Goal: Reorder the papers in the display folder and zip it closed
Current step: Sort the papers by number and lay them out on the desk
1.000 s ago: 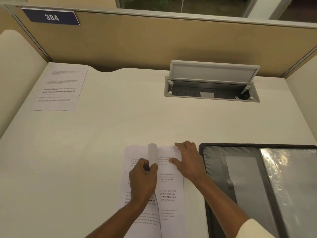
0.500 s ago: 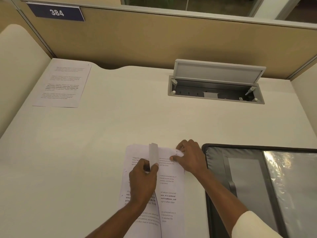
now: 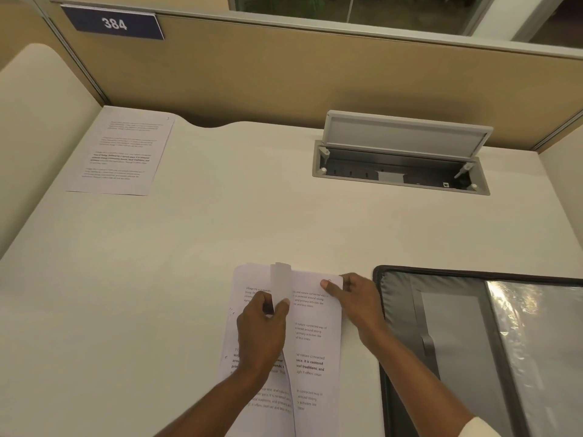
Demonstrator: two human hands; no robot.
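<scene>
On desk [image 3: 220, 231], L hand [image 3: 262, 332] pinches lifted sheet [image 3: 280, 279]; R hand [image 3: 359, 301] grips paper stack [image 3: 315, 342] top-rt corner.

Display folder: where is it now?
Head view: the display folder lies open at the near right of the desk, just right of the right hand, which holds the papers with the left hand; the open cable box sits beyond it.

The left hand [image 3: 262, 329] pinches a curled sheet [image 3: 280, 280] lifted from the papers [image 3: 315, 342], its edge standing just beyond the grip. Right of that grip, the right hand [image 3: 356, 301] pinches the papers' far right corner. Further right lies the open display folder [image 3: 441, 342]; well beyond and left, a loose page [image 3: 121, 152].
</scene>
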